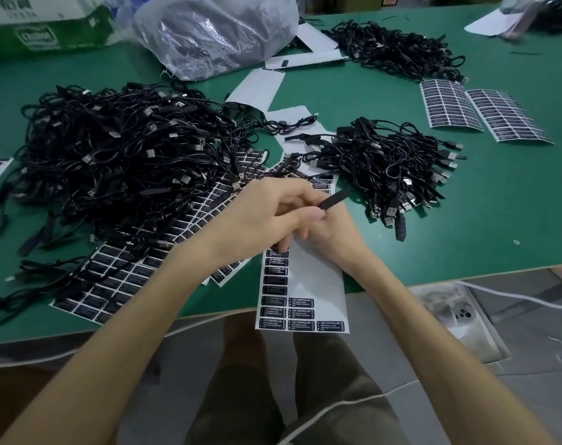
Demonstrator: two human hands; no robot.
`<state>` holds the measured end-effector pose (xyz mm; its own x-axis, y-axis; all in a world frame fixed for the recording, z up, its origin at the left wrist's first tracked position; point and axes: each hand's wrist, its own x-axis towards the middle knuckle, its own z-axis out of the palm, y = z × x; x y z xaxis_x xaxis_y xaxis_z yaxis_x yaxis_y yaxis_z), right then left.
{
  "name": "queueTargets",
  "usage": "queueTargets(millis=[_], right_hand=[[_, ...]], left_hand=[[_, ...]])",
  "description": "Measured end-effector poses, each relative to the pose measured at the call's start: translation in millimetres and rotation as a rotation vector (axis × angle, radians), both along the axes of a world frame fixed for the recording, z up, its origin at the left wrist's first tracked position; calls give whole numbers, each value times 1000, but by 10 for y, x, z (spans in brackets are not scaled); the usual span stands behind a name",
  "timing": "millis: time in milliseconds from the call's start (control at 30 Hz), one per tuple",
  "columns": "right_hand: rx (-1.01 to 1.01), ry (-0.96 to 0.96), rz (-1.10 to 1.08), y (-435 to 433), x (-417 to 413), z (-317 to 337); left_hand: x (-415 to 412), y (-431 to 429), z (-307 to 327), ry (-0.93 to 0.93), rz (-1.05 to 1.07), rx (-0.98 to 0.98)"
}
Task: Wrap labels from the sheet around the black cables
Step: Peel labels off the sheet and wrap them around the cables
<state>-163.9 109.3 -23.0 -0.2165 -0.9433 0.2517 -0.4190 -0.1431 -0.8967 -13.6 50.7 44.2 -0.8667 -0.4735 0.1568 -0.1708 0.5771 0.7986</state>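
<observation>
Left hand (273,216) grip: fingers curled, thumb and fingers pinching a flat black block on a cable end (334,200); the block sticks out to the right past the fingertips. Right hand (335,234) sits directly under and against the left; its fingers are mostly covered, so I cannot tell its grip. Both hands are above the near edge of the green tabletop (465,236), about mid-width.

Partly used label sheet (305,287) lies beneath the hands and overhangs the near edge; black labels remain down its left column and along its bottom rows, the rest being bare backing.

Large pile of black cables (119,162) fills the left half of the tabletop and rests on full label sheets (119,277) that reach toward the near-left edge. Smaller cable pile (385,168) lies just right of the hands. A third pile (398,53) is near the far edge. Two more label sheets (485,114) lie side by side toward the right edge.

Clear plastic bag (215,30) sits at the far edge; green-and-white carton (45,30) at the far-left corner.
</observation>
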Motion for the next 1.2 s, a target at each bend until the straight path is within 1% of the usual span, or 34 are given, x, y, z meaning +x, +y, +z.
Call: queueTargets(millis=[100, 200, 233, 267, 333, 400, 433, 500, 633, 733, 833, 900, 1033, 1067, 1133, 1200], right_hand=[[10, 43, -31, 3, -10, -17], [29, 104, -50, -27, -14, -27], [30, 83, -62, -29, -14, -18], [20, 10, -86, -25, -13, -3], [-37, -214, -162, 3, -22, 25], [-74, -404, -256, 20, -50, 32], [-76, -464, -288, 27, -61, 33], [-75, -536, -305, 29, -68, 32], [-100, -605, -344, 28, -73, 43], [-126, -501, -451, 33, -93, 18], [-111, -330, -521, 45, -80, 9], [-52, -205, -510, 21, -78, 3], [135, 194, -424, -65, -75, -29], [171, 270, -397, -79, -66, -39], [212, 372, -365, -94, -47, -58], [215, 434, -353, -100, -42, -77]], left_hand=[[-23, 14, -26, 3, -16, -10], [-34, -2, -36, 39, 41, -49], [-36, -29, -55, 42, 75, -58], [-39, -65, -83, 30, 125, -79], [-44, -166, -175, -20, 252, -137], [-60, -264, -296, -84, 355, -146], [-72, -287, -365, -99, 386, -137], [-106, -298, -493, -132, 409, -160], [-191, -273, -606, -311, 405, -341], [-238, -313, -578, -476, 382, -469], [-270, -325, -532, -539, 376, -482], [-262, -331, -519, -538, 382, -478], [-187, -334, -523, -496, 429, -486], [-167, -330, -529, -491, 442, -492], [-132, -322, -539, -472, 457, -482], [-105, -323, -542, -450, 459, -452]])
